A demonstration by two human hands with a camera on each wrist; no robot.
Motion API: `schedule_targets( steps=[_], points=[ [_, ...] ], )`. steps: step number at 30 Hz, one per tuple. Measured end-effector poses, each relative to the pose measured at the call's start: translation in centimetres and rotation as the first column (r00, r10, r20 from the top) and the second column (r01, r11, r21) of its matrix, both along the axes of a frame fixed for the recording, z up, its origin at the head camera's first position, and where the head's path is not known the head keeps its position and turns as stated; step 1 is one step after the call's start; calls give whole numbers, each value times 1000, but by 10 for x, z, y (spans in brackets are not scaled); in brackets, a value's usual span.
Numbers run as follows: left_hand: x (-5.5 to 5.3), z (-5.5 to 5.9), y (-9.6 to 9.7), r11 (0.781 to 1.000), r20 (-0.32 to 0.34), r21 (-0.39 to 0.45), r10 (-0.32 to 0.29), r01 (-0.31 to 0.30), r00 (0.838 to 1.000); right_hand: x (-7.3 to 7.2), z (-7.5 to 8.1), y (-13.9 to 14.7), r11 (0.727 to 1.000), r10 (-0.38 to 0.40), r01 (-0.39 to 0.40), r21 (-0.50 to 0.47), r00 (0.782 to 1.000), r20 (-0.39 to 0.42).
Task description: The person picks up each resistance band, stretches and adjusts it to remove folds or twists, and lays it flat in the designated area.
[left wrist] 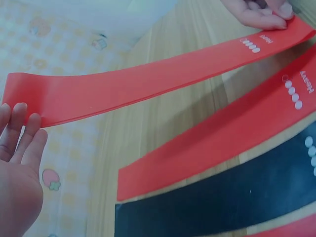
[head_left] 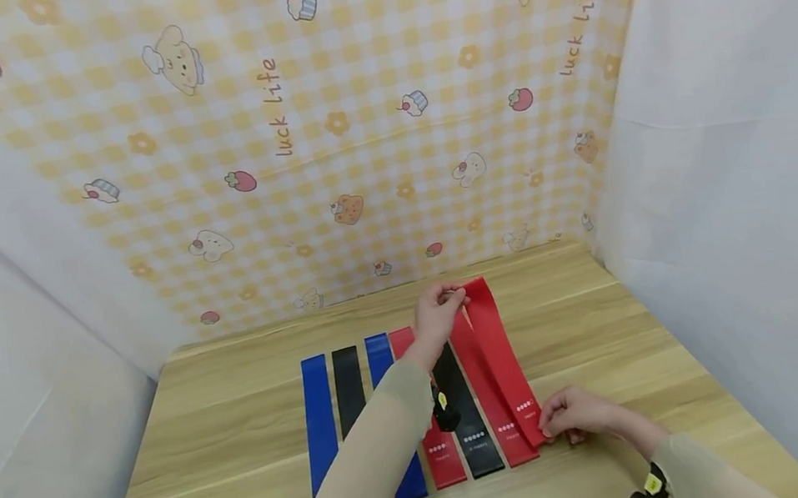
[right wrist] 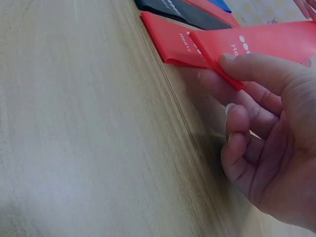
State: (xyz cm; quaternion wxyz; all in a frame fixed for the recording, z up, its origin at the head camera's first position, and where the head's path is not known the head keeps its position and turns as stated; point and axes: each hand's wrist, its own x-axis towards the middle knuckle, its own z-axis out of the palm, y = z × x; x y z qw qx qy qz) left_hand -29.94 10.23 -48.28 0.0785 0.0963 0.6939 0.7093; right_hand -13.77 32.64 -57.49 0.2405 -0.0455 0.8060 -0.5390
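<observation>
Between both hands is a red resistance band [head_left: 500,345], a flat loop marked "Heavy" with a row of white dots. My left hand [head_left: 438,315] pinches its far end, raised over the wood in the left wrist view. At the near end, my right hand [right wrist: 276,113] grips the band with the thumb on top and fingers beneath. Another red band [left wrist: 212,128] lies on the table just left of the held one, partly overlapped by it in the head view. Beside that is a black band [head_left: 473,424] with white dots.
Farther left on the wooden table [head_left: 190,445] lie a red band [head_left: 448,465], a blue band [head_left: 409,483], a black band [head_left: 348,378] and a blue band [head_left: 318,415], side by side. My left forearm covers parts of them. A checked cloth [head_left: 371,152] hangs behind, with white cloth on both sides.
</observation>
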Motion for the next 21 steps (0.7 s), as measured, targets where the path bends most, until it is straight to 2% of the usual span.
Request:
schedule_targets(
  steps=[4,9,21],
  points=[
    [4,2,7,999,3,15,-35,35,999,3,2,0,1000,-7,7,16,1000,11],
    [4,-1,15,997,-26,-31,-66,65,997,5,4,1,999,-2,2,47,1000,-3],
    [9,-6,25,996,-22,-48,-77,75,997,5,1,10,994,23,-23,106,1000,-2]
  ],
)
